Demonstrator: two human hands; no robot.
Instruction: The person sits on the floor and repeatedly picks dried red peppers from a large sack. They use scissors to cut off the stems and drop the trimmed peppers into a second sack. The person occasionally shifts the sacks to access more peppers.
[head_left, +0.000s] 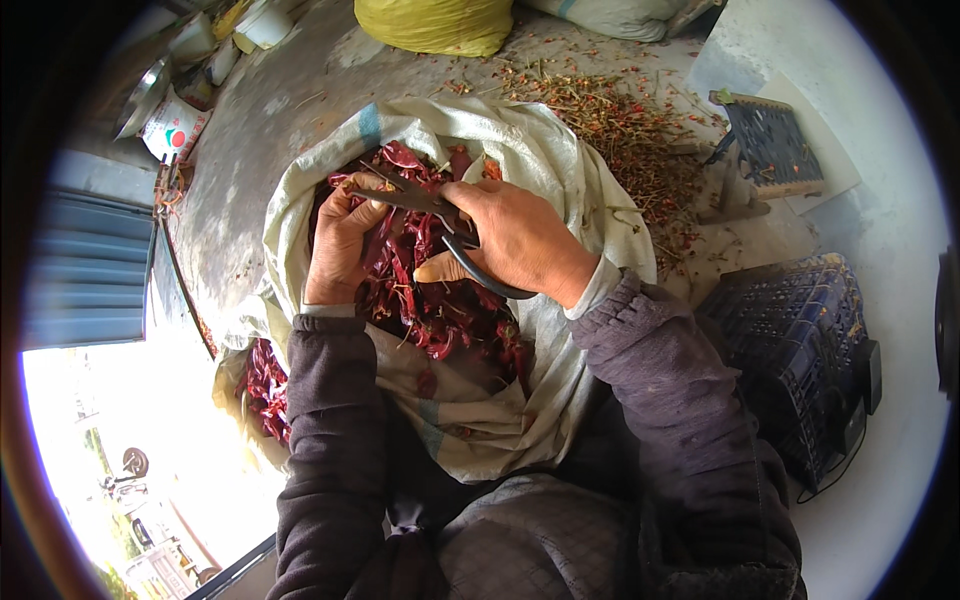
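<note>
My right hand (529, 236) grips a pair of dark metal scissors (411, 196) with black handles, the blades pointing left and somewhat apart. Between the thumb and fingers of my left hand (339, 244) is a dried red chili pepper (379, 241), its stem end close to the blades. Whether the blades touch the stem I cannot tell. Both hands are above a white woven sack (600, 195) with its mouth rolled wide. Inside it lie many dried red chili peppers (435, 307), partly hidden by my hands.
Cut stems (622, 124) are heaped on the concrete floor beyond the sack. To the right are a low stool (776, 146) and a blue plastic crate (787, 337) by the wall. Another sack of chilies (266, 390) stands left; a yellow sack (435, 22) lies ahead.
</note>
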